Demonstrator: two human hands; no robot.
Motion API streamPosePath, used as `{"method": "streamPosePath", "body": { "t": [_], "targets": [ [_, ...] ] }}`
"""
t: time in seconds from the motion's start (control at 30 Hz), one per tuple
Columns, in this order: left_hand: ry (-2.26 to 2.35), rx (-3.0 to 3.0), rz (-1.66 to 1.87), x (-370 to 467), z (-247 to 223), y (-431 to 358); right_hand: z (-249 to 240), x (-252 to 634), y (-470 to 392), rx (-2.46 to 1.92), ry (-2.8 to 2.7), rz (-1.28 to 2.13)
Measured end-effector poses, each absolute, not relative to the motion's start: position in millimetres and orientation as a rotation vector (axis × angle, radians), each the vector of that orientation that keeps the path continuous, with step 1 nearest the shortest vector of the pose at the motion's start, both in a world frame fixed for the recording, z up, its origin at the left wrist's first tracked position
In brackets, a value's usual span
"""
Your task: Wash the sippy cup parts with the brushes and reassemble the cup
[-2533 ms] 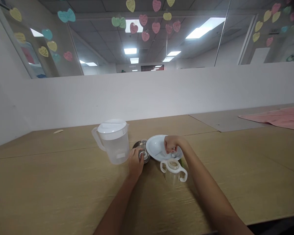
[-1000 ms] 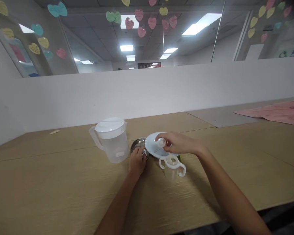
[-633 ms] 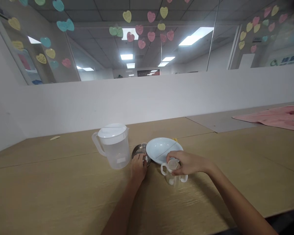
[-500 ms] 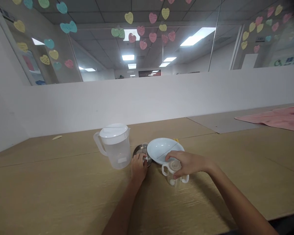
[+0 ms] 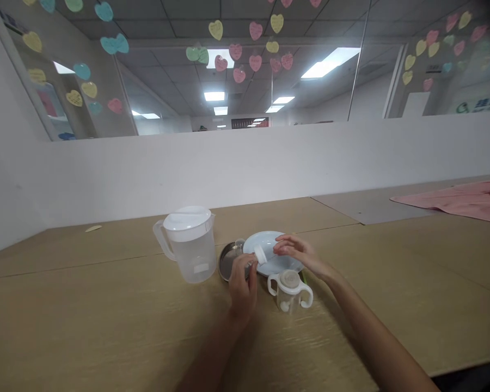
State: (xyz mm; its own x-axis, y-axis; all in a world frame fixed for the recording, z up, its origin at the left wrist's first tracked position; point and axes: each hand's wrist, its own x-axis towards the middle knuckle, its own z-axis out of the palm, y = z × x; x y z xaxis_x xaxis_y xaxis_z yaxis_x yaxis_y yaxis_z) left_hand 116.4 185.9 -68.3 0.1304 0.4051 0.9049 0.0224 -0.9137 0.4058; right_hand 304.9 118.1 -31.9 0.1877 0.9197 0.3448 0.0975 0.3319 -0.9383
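Observation:
My left hand (image 5: 243, 277) has its fingers closed on a small white cap-like piece (image 5: 261, 255), tilted, over the near left side of the white bowl (image 5: 269, 235). The far end of that piece is hidden by my fingers. My right hand (image 5: 296, 251) hovers above the bowl, fingers apart and holding nothing. Below it a clear two-handled sippy cup (image 5: 289, 291) stands upright on the table, with white handles and a round top. To the left of the bowl lies a round metal dish (image 5: 225, 264), partly covered by my left hand, with a clear rounded piece (image 5: 239, 244) at its rim.
A translucent pitcher (image 5: 194, 253) with a white lid stands left of the dish. Pink cloth (image 5: 465, 198) lies at the far right on a grey board (image 5: 371, 209). A flat pale piece (image 5: 93, 228) is at the back left, near the white wall (image 5: 167, 169).
My left hand has lifted from the metal dish and moved right with the white cap-like piece. My right hand has let go of the sippy cup and risen over the bowl.

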Motion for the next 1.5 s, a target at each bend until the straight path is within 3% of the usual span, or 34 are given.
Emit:
{"method": "streamPosePath", "body": {
  "t": [0.27,0.77,1.07,1.27,1.5],
  "targets": [
    [0.342,2.251,1.637,126,-80,180,-42,298,124,-0.997,-1.417,1.088],
    [0.429,2.19,1.554,131,-77,172,-40,291,117,-0.999,-1.22,1.025],
    [0.307,2.148,1.698,141,-74,168,-46,304,120,-0.983,-1.264,0.967],
    [0.018,2.43,1.836,137,-70,174,-45,306,116,-0.983,-1.273,0.951],
    [0.032,2.467,1.875,135,-67,173,-41,306,111,-0.994,-1.277,0.921]
  ]
}}
